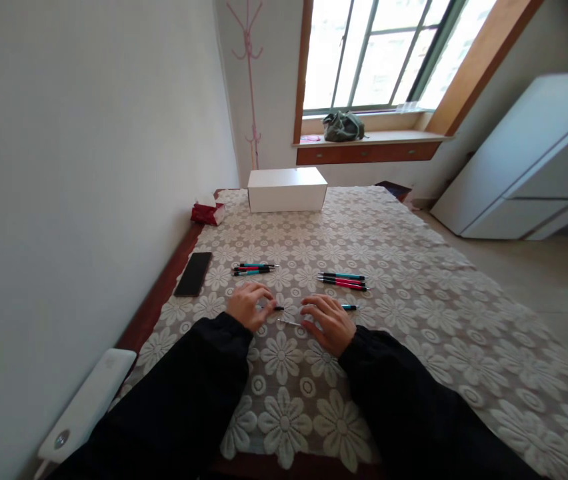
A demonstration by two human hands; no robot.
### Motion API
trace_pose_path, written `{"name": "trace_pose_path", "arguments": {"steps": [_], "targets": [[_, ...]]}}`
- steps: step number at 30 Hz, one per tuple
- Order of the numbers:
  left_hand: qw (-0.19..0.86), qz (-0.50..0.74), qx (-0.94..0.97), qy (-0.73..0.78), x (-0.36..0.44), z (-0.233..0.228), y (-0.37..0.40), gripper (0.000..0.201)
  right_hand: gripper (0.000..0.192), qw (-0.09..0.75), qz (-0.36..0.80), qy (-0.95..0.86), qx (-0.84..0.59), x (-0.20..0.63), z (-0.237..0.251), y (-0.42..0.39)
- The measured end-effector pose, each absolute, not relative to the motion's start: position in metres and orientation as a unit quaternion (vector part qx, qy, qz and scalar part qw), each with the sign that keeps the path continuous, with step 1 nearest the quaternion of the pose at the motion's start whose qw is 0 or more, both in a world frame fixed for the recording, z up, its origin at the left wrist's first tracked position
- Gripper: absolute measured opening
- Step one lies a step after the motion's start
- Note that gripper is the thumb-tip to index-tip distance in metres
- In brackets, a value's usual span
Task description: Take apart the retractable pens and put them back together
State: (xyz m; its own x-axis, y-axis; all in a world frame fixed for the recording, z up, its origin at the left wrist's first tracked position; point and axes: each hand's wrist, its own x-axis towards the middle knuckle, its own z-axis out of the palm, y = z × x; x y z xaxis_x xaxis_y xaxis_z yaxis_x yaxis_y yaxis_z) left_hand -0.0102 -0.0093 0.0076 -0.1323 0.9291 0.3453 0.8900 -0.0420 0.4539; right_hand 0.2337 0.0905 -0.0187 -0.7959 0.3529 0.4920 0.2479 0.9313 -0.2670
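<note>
My left hand is low over the patterned tablecloth, thumb and fingers pinched on a small black pen part whose end sticks out to the right. My right hand is beside it with fingers bent. A thin, pale pen refill reaches leftward from its thumb and fingertips. Just beyond the right hand lies a teal and black pen piece, partly hidden by the fingers. Farther off are two small groups of teal, red and black pens, one on the left and one on the right.
A black phone lies at the left edge of the tablecloth. Behind it is a red tissue pack. A white box stands at the far end. A white power strip sits along the left wall.
</note>
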Motion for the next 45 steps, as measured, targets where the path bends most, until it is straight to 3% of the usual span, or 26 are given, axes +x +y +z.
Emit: {"name": "trace_pose_path", "arguments": {"steps": [2, 5, 9, 15, 19, 25, 30, 45], "targets": [[-0.029, 0.282, 0.579, 0.764, -0.043, 0.018, -0.009, 0.015, 0.015, 0.287, 0.097, -0.939, -0.165, 0.235, -0.018, 0.092], [-0.104, 0.247, 0.436, 0.859, -0.096, 0.026, -0.015, 0.036, 0.015, 0.291, 0.094, -0.938, -0.165, 0.236, -0.019, 0.095], [-0.076, 0.19, 0.335, 0.92, -0.141, 0.016, -0.021, 0.061, 0.014, 0.299, 0.084, -0.938, -0.155, 0.235, -0.022, 0.097], [-0.061, 0.158, 0.306, 0.937, -0.151, 0.005, -0.009, 0.049, 0.015, 0.304, 0.086, -0.936, -0.156, 0.235, -0.022, 0.096], [-0.064, 0.15, 0.292, 0.943, -0.15, 0.006, -0.005, 0.052, 0.014, 0.306, 0.082, -0.936, -0.156, 0.235, -0.019, 0.095], [-0.012, 0.26, 0.273, 0.926, -0.169, -0.006, -0.023, 0.074, 0.015, 0.328, 0.043, -0.928, -0.172, 0.244, -0.021, 0.114], [0.078, 0.462, 0.199, 0.861, -0.206, -0.021, -0.037, 0.051, 0.016, 0.331, 0.018, -0.923, -0.194, 0.249, -0.027, 0.126], [0.202, 0.553, 0.187, 0.787, -0.234, -0.025, -0.039, 0.059, 0.017, 0.297, -0.008, -0.93, -0.215, 0.256, -0.038, 0.138]]}}
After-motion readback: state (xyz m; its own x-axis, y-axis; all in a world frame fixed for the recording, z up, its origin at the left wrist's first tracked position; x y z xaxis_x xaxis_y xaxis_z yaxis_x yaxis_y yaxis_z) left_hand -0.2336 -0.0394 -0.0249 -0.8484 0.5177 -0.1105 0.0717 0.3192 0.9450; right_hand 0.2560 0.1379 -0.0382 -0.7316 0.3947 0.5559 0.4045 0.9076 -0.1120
